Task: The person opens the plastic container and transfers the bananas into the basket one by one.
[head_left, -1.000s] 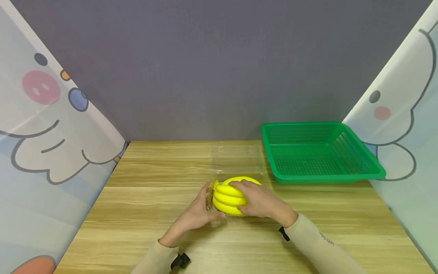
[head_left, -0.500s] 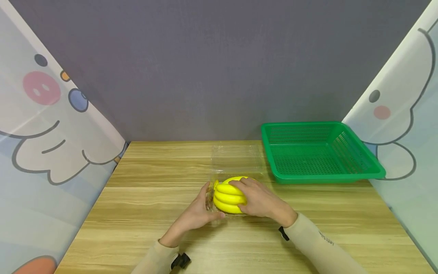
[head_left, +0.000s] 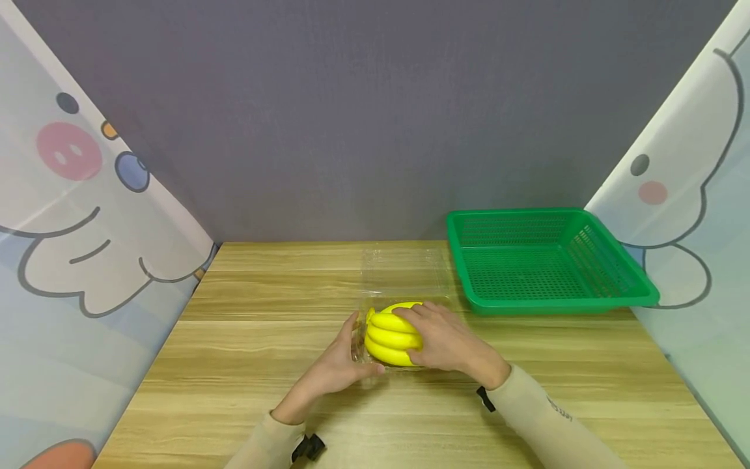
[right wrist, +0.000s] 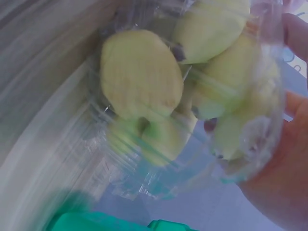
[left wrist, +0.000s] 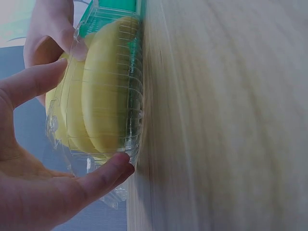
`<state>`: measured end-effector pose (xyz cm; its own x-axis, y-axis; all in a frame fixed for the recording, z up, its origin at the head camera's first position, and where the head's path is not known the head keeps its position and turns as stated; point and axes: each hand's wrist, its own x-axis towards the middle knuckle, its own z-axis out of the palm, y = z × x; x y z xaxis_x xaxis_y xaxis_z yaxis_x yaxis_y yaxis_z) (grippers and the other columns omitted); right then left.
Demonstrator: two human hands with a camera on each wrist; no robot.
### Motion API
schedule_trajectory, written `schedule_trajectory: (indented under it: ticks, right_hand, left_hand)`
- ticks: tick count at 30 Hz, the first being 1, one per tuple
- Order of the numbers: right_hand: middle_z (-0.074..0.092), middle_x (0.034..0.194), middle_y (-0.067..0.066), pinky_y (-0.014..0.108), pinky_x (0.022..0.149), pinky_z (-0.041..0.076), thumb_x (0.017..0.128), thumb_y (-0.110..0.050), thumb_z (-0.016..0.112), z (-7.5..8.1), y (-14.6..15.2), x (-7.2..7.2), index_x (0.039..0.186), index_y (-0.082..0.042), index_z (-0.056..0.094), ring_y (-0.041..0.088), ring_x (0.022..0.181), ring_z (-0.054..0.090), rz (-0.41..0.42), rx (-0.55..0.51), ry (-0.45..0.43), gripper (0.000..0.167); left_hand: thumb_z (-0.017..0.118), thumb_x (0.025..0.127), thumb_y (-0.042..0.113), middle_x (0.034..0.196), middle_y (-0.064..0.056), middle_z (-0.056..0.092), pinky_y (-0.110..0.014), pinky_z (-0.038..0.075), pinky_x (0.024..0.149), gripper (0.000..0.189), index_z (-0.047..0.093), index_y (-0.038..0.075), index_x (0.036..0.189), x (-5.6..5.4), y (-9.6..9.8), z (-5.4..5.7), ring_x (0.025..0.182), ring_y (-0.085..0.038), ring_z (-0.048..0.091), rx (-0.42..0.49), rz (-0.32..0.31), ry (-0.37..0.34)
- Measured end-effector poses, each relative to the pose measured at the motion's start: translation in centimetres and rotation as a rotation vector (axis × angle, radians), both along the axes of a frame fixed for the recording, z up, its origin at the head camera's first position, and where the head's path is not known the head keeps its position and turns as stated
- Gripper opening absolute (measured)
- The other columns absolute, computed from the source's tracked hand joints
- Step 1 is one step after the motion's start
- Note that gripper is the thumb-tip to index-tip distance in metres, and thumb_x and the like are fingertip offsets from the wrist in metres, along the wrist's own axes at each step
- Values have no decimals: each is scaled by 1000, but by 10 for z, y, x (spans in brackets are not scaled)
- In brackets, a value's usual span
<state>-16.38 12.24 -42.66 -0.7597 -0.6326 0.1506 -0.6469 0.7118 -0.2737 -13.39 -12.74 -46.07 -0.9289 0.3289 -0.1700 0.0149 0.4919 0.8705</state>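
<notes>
A bunch of yellow bananas [head_left: 392, 339] lies in the base of a clear plastic clamshell box [left wrist: 131, 139], whose lid [head_left: 404, 272] is folded back behind it. My right hand [head_left: 448, 342] grips the bananas from above at their right end, thumb on the near side. At the box's left end, my left hand [head_left: 336, 368] holds the base between thumb and fingers, the thumb at the near rim. Through the clear plastic, the right wrist view shows banana tips and a rounded yellow-green fruit [right wrist: 142, 74] beside them.
A green plastic basket [head_left: 553, 303] with slotted sides stands at the back right of the wooden table [head_left: 263, 312]. Behind the table rises a grey wall [head_left: 328, 130], with cartoon-printed panels [head_left: 76, 228] on both sides.
The bananas sit slightly lower and further under my right hand than a second ago, with less of their right end showing. My left hand stays in place on the box.
</notes>
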Motion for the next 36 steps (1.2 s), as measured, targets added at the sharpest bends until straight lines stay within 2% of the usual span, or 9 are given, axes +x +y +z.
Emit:
schedule_trajectory:
  ticks: [10, 16, 19, 25, 36]
  right_hand:
    - [67, 122, 4, 51, 100, 48, 75, -25, 78, 7, 4, 1, 141, -11, 57, 25, 110, 61, 0, -38, -2, 70]
    - [67, 126, 5, 52, 101, 47, 75, -25, 78, 12, 6, 1, 142, -11, 57, 25, 112, 61, -4, -67, 8, 72]
    - [67, 127, 5, 49, 97, 49, 74, -25, 78, 14, 8, 1, 142, -11, 56, 24, 110, 61, -4, -71, 36, 72]
    - [68, 119, 2, 43, 88, 52, 74, -26, 77, 18, 11, 2, 142, -11, 57, 19, 100, 59, -4, -60, 112, 72]
    - [68, 118, 1, 38, 85, 49, 75, -27, 77, 27, 15, 3, 141, -11, 58, 21, 101, 58, 8, -39, 199, 70]
  left_hand:
    - [88, 77, 41, 163, -29, 21, -71, 31, 110, 126, 3, 9, 164, -1, 0, -1, 144, -50, 31, -14, 8, -7]
    - [87, 78, 39, 165, -24, 20, -70, 29, 111, 124, 3, 9, 164, 0, 0, 0, 145, -50, 29, -13, 3, -1]
    - [87, 79, 38, 166, -21, 19, -71, 29, 111, 123, 2, 9, 164, 0, 0, 0, 145, -50, 28, -14, -2, 1]
    - [86, 81, 36, 167, -19, 19, -69, 35, 108, 122, 1, 10, 164, 0, 0, 0, 141, -50, 35, -8, -4, -8]
    - [87, 80, 36, 167, -19, 19, -69, 34, 109, 122, 2, 10, 164, 0, 1, 3, 142, -50, 34, -22, 4, -17]
